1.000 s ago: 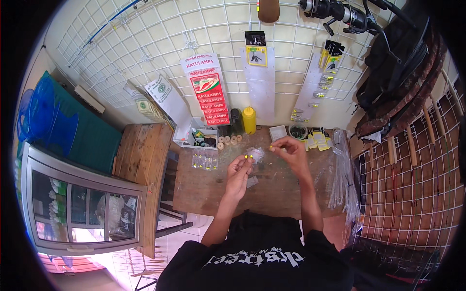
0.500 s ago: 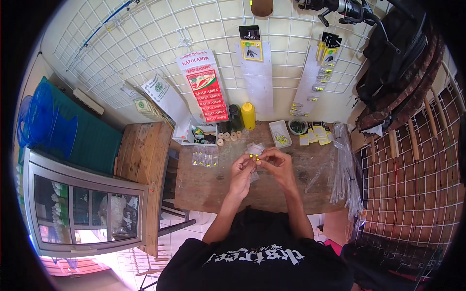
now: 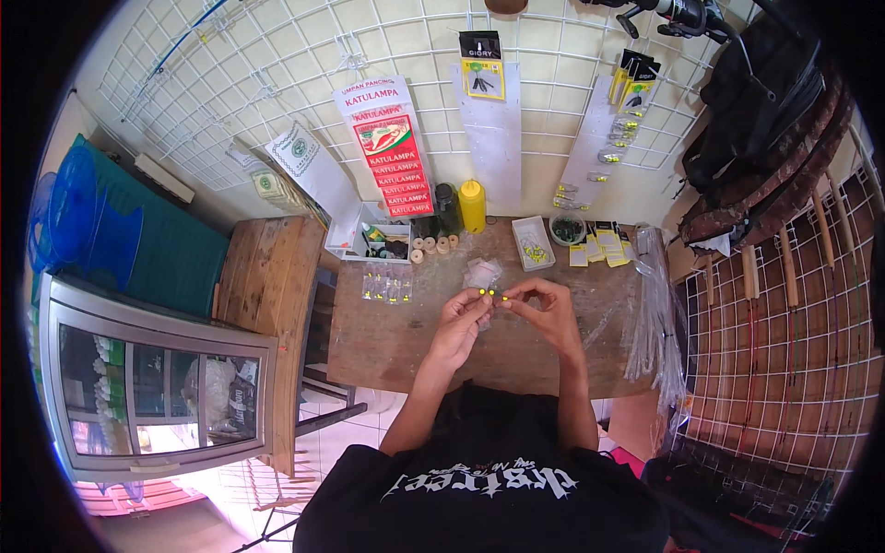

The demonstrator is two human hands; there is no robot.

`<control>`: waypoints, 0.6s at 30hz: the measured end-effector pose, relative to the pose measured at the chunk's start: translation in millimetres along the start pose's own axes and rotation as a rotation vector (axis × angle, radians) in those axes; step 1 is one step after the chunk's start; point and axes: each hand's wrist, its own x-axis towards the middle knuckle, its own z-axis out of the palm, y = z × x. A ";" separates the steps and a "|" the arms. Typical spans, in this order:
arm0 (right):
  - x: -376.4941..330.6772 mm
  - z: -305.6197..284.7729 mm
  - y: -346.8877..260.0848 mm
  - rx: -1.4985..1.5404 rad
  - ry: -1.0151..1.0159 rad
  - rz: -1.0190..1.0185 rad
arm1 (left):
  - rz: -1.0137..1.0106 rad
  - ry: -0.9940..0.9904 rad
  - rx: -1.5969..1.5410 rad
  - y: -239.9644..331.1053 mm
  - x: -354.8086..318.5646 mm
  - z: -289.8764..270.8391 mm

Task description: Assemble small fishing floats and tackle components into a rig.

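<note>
Here at the table [image 3: 396, 346], the left hand [image 3: 455, 327] has its thumb and fingertips pinched on two yellow bits [image 3: 491, 293], and right beside it the right hand [image 3: 548, 313] grips a third bit [image 3: 505, 299]. The hands sit close; whether their fingertips touch, I can't tell. Just beyond them lies a clear bag [image 3: 481, 272]. Far right of that, a white tray [image 3: 520, 230] holds more yellow pieces; off left, small packets [image 3: 387, 284] lie flat, and a yellow bottle [image 3: 472, 207] stands by the wall.
</note>
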 end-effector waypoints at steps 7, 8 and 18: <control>-6.3 -6.5 -15.2 0.229 0.073 0.018 | 0.061 0.130 0.011 9.3 -1.0 -3.9; -6.7 -7.4 -15.4 0.244 0.090 0.020 | 0.098 0.183 0.004 9.8 -1.6 -5.7; -8.2 4.5 -15.6 0.211 0.180 0.080 | 0.185 0.193 0.124 22.3 -2.8 4.7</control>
